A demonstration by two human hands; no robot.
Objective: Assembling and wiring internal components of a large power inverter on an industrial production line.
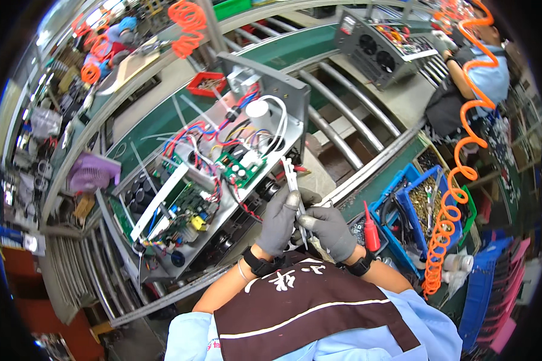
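Observation:
A small bundle of white cable ties [291, 175] stands up between my two gloved hands, close in front of my chest. My left hand [277, 224] in a grey glove is closed round the bundle, thumb against it. From the other side my right hand [331, 230], also gloved, pinches the lower part with thumb and fingers. Just beyond and to the left lies an open metal chassis [223, 207], filled with wiring. A green circuit board [238, 169], a white cylinder [257, 109] and bundled red and blue wires show inside it.
The chassis rests on a roller conveyor [343, 114]. A red parts tray [206, 84] lies behind it. On my right are a red bottle [371, 231], blue bins [430, 207] of screws and a hanging orange coiled hose [464, 150]. A co-worker [488, 72] stands far right beside another unit [376, 51].

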